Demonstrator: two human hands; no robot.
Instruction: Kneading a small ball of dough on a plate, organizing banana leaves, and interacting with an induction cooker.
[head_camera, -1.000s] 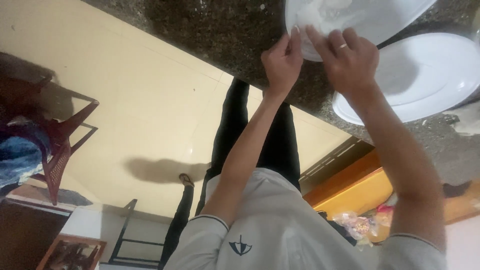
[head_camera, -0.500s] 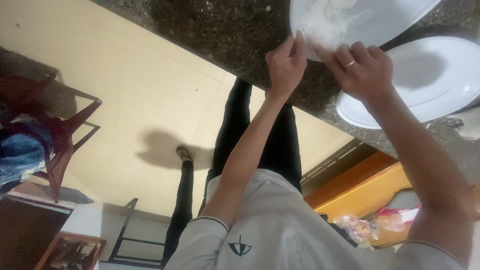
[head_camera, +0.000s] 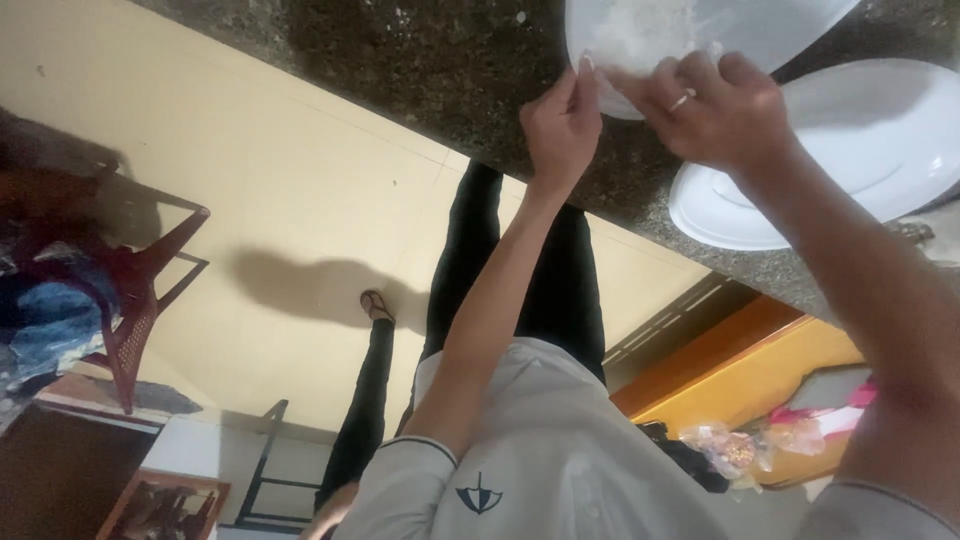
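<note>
Reaching toward the top of the frame, the left hand (head_camera: 562, 125) pinches the lower edge of a translucent white bowl (head_camera: 700, 40) between thumb and fingers, while the right hand (head_camera: 715, 110), wearing a ring, curls its fingers over the same rim just beside it. The bowl sits at the upper centre on a dark speckled stone counter (head_camera: 400, 60). A white oval plate (head_camera: 850, 150) lies at the right, touching the bowl's edge, partly behind the right wrist.

White plates (head_camera: 850, 150), speckled dark counter (head_camera: 420, 60), red chair (head_camera: 140, 290).
</note>
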